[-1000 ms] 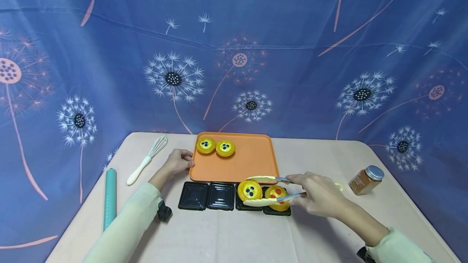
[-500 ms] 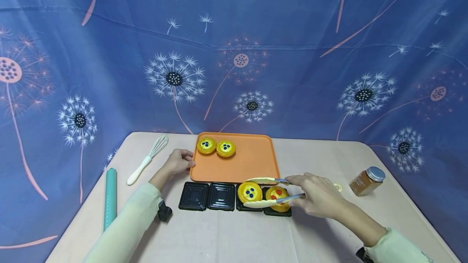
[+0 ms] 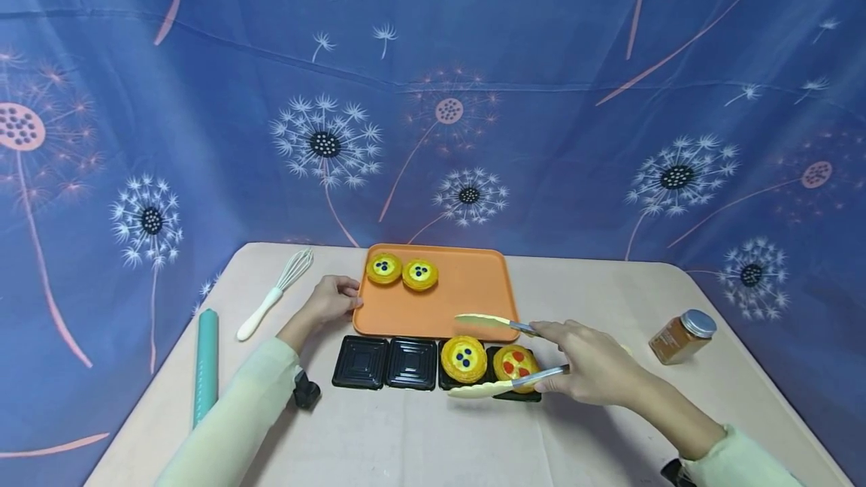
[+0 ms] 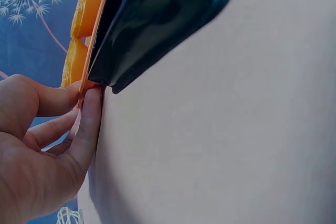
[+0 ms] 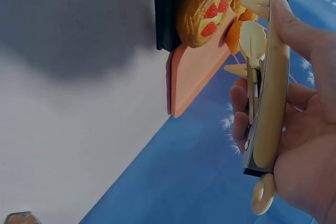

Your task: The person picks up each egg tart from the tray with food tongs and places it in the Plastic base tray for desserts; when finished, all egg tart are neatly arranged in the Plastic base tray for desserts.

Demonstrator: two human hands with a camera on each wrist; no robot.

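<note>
My left hand [image 3: 330,299] pinches the left edge of the orange tray [image 3: 473,291] between thumb and fingers, as the left wrist view shows. In my right hand [image 3: 591,363] is a pair of tongs [image 3: 476,391] with cream tips, their arms spread apart. Between the arms, a tart with blueberries [image 3: 464,359] sits on a black square container [image 3: 446,382], and the tips stand off it on both sides. A tart with red fruit [image 3: 516,364] lies on the rightmost black container, close to my right fingers. Two more blueberry tarts [image 3: 384,268] rest at the orange tray's back left.
Two more black containers [image 3: 359,361] continue the row leftward, in front of the tray. A whisk [image 3: 274,295] and a teal stick-like tool [image 3: 206,363] lie at the left. A lidded jar of brown contents [image 3: 682,337] stands at the right.
The tongs' arms have spread wider, away from the blueberry tart, which stays on its black container. My left hand keeps its place at the tray's edge.
</note>
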